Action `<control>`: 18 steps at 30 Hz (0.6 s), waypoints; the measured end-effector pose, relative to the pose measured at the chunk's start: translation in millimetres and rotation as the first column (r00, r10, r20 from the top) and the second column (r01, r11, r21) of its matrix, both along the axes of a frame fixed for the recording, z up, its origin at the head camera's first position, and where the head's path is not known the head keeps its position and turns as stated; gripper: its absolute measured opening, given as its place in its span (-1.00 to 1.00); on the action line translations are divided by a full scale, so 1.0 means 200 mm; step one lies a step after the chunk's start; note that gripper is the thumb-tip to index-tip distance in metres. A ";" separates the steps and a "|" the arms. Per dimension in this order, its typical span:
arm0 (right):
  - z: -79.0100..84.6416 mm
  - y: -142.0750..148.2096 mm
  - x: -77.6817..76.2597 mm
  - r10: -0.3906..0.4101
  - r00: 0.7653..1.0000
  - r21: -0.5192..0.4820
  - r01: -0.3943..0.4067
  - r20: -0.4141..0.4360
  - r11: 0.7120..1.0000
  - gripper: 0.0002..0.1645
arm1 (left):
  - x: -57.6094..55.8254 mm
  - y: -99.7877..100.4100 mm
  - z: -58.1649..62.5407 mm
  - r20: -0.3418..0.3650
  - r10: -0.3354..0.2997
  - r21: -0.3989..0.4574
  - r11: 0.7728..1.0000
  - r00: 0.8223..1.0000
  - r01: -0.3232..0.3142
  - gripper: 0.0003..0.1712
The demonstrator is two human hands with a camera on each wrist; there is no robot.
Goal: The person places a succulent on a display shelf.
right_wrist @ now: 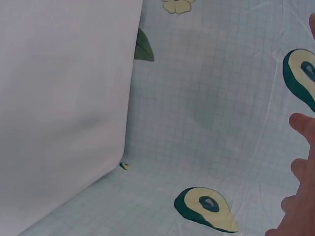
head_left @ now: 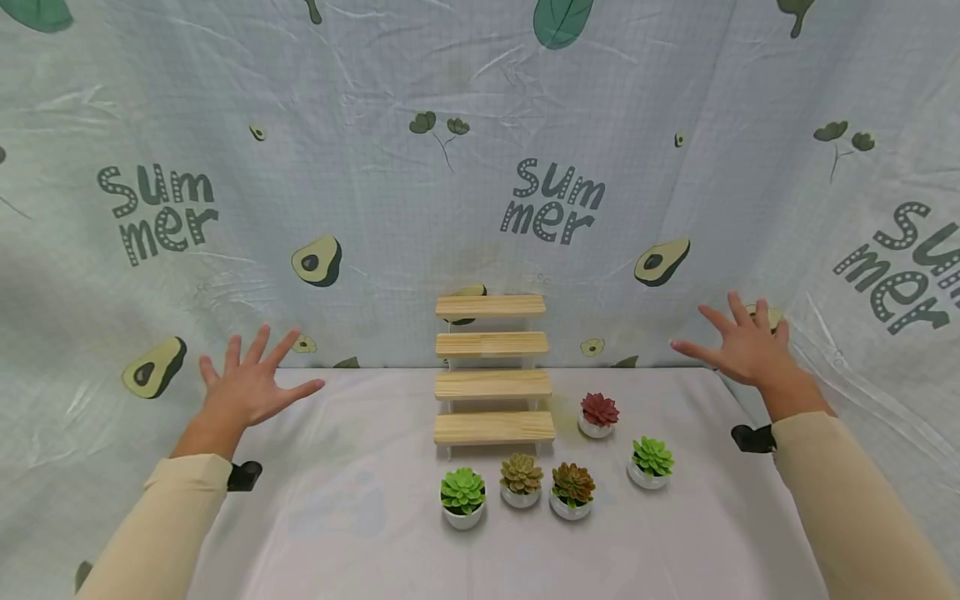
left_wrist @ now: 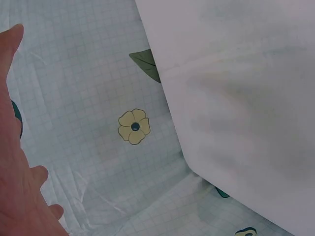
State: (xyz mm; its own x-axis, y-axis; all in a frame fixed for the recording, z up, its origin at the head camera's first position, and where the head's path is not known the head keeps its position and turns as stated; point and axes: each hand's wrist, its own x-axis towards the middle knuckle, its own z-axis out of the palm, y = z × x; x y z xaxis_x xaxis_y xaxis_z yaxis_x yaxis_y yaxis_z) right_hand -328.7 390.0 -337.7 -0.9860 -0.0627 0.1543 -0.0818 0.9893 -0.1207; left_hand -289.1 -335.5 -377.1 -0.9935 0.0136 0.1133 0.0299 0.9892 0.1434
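Note:
My left hand (head_left: 247,390) is raised over the table's left side with fingers spread and nothing in it. On the right, my right hand (head_left: 750,350) is held up the same way, also holding nothing. Between them stands a wooden tiered shelf (head_left: 493,385) with pale slats on clear supports. In front of it are a bright green potted succulent (head_left: 462,497), an olive-tan one (head_left: 521,480) and a brown-green one (head_left: 572,491). A red succulent (head_left: 598,415) sits right of the shelf. Nearest my right hand is another green succulent (head_left: 650,462). All are in small white pots.
A white cloth covers the table (head_left: 345,533). Behind it hangs a pale curtain (head_left: 390,200) printed with avocados, flowers and lettering. In both wrist views, the table's corner edge shows beside this printed fabric.

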 end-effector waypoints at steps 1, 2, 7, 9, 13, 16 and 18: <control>0.00 0.00 0.00 0.003 1.000 0.002 -0.003 -0.001 1.000 0.26 | 0.00 0.00 0.00 -0.002 -0.001 0.002 1.000 1.000 0.001 0.27; -0.01 0.00 0.00 0.005 1.000 0.002 -0.005 -0.002 1.000 0.26 | 0.00 0.00 -0.01 -0.002 -0.003 0.004 1.000 1.000 0.003 0.27; -0.05 0.00 0.00 0.015 1.000 0.005 -0.015 -0.023 1.000 0.25 | 0.00 0.01 -0.03 -0.006 -0.008 0.011 1.000 1.000 0.008 0.26; -0.07 0.00 0.00 0.017 0.999 0.003 -0.016 -0.034 1.000 0.24 | 0.00 0.01 -0.04 -0.007 -0.011 0.014 1.000 1.000 0.011 0.26; -0.11 0.01 0.02 0.020 0.998 -0.022 -0.022 -0.055 1.000 0.21 | 0.01 0.02 -0.06 -0.012 -0.013 0.007 1.000 1.000 0.013 0.26; -0.15 0.01 0.03 0.023 0.998 -0.037 -0.025 -0.059 0.999 0.19 | 0.02 0.03 -0.07 -0.018 -0.010 -0.007 1.000 1.000 0.009 0.25; -0.17 0.00 0.05 0.026 0.997 -0.032 -0.029 -0.069 0.999 0.19 | 0.03 0.04 -0.08 -0.025 -0.008 -0.012 1.000 1.000 0.008 0.25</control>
